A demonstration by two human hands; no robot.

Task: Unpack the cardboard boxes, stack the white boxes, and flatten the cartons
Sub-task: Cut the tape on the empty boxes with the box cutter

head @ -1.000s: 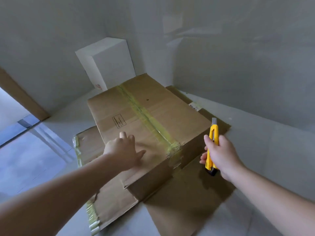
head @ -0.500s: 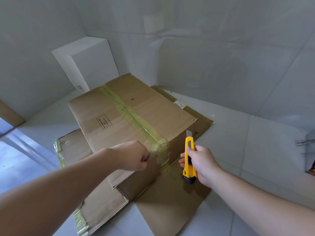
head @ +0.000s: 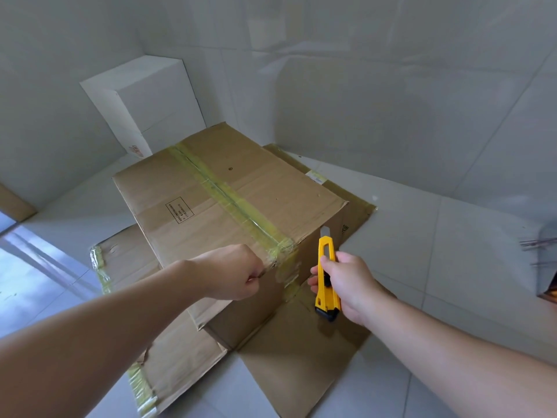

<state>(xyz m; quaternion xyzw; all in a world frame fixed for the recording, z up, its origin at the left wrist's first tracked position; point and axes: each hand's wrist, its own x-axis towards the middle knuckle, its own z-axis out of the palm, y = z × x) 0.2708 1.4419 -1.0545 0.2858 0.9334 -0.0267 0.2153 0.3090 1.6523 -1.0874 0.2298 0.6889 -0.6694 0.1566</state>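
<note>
A sealed brown cardboard box [head: 265, 191] stands on the floor, with yellowish tape [head: 229, 203] running down its top seam and over the near edge. My left hand [head: 232, 273] is closed in a fist at the box's near top edge, beside the tape end; whether it pinches the flap edge I cannot tell. My right hand [head: 349, 285] grips a yellow utility knife [head: 327, 273], blade up, just right of the box's near corner. A white box [head: 144, 104] stands upright behind the carton in the corner.
Flattened cardboard sheets [head: 301, 363] lie on the floor under and around the box, with taped edges at the left [head: 141, 384]. Tiled walls close the corner behind. A doorway with a wooden frame [head: 15, 203] is at far left. A dark object [head: 545, 267] sits at the right edge.
My left hand slid from flat on the box top to a fist at its near edge. My right hand brought the knife left, close to the box's corner.
</note>
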